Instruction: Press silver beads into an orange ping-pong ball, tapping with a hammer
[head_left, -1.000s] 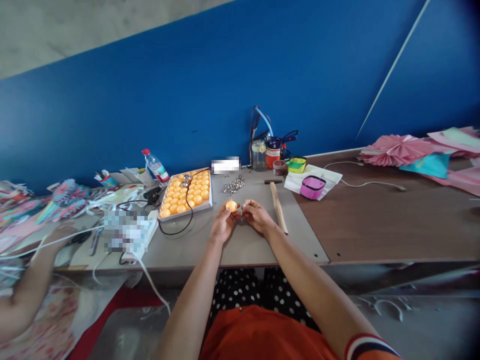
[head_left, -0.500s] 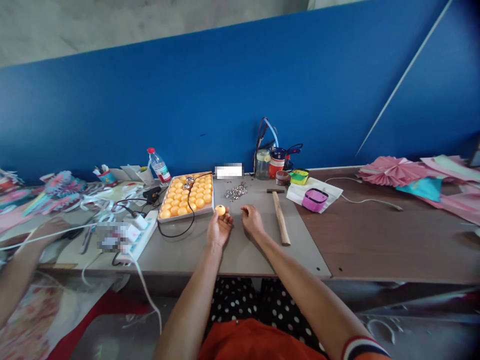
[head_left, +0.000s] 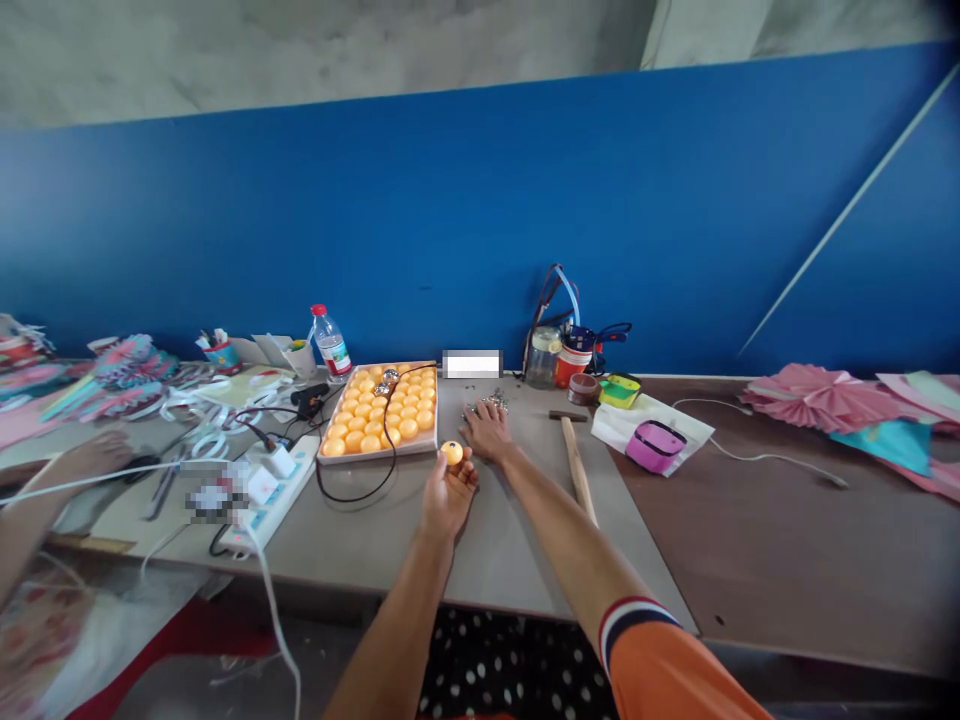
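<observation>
My left hand (head_left: 448,492) holds up an orange ball (head_left: 451,453) with a small dark mark on top, pinched at the fingertips. Beyond it, my right hand (head_left: 487,432) reaches over a pile of small shiny metal pieces (head_left: 498,401), fingers spread and partly covering the pile. A shallow box (head_left: 379,457) full of orange balls (head_left: 409,428) stands to the left of my hands, with two silvery round things (head_left: 388,380) and a black cord on top. To the right of my right forearm lies a hammer (head_left: 576,460) with a wooden handle.
A power strip (head_left: 274,500) with plugs and cords lies to the left, near another person's arm (head_left: 67,480). A bottle (head_left: 330,345), a jar (head_left: 541,358) and a red tub (head_left: 572,365) stand along the blue partition. A purple container (head_left: 656,447) rests on white paper at right.
My right hand has moved forward from beside the left hand onto the metal pieces, its fingers spreading. The left hand still holds the ball. The camera view has shifted.
</observation>
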